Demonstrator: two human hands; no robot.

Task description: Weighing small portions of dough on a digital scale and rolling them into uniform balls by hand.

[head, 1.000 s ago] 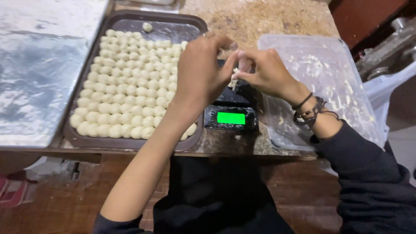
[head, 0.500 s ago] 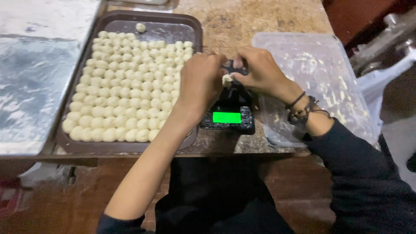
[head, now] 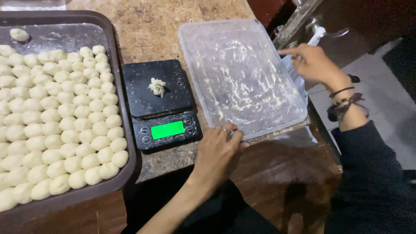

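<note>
Change: a moment ago both hands were close together above the scale, pinching a bit of dough. Now they have moved away to the clear plastic box [head: 242, 76].
Left hand: the left hand [head: 219, 151] is on the near edge of the box, with its fingers curled at the rim. It looks like it grips the rim, but the fingertips are partly hidden, so this is not sure.
Right hand: the right hand [head: 313, 64] is at the far right side of the box, with a finger pointing along the rim. It may only touch it.
Hands together or apart: well apart, one on each side of the box.
Dough bit: the small dough lump [head: 157, 86] now lies alone on the black scale [head: 160, 102], and no hand touches it.
Box: it has only thin smears of dough inside.
Tray: the brown tray [head: 123, 108] sits just left of the scale, full of rows of little dough balls [head: 60, 117].
What it means: the lump has been let go and rests on the scale, and the hands are now busy with the box.
</note>
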